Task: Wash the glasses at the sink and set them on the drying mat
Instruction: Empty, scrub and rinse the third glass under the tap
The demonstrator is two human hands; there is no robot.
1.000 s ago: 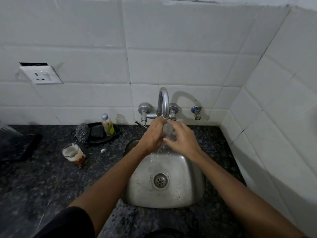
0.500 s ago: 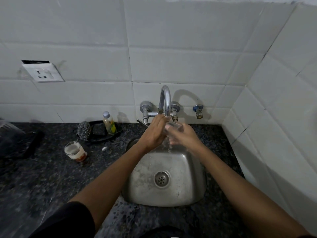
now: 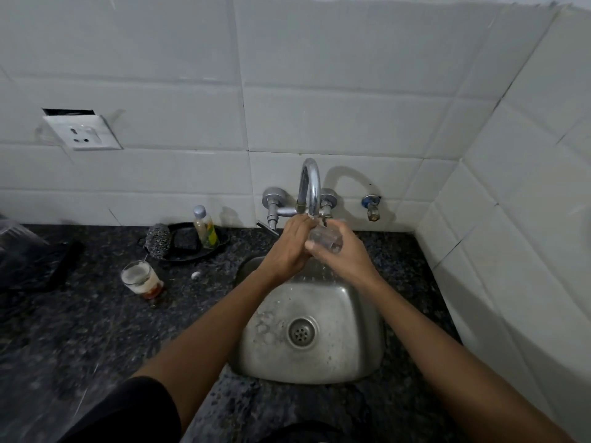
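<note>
Speckled dark granite countertop (image 3: 80, 330) is filling the lower frame, with a square stainless steel sink (image 3: 348, 362) sunk at lower centre. Above it, the right hand (image 3: 347, 254) is gripping a small clear glass tumbler (image 3: 323, 239) under the curved chrome tap (image 3: 310, 187), while the left hand (image 3: 289, 247) is curling around its near side. Rinsing is seemingly under way; next comes carrying it left toward the dark mat (image 3: 35, 266), past a dirty, residue-streaked glass (image 3: 140, 279).

Dark granite counter (image 3: 80, 330) bears a dirty glass (image 3: 140, 279), black dish (image 3: 192, 247), perhaps a mat (image 3: 35, 266).
</note>
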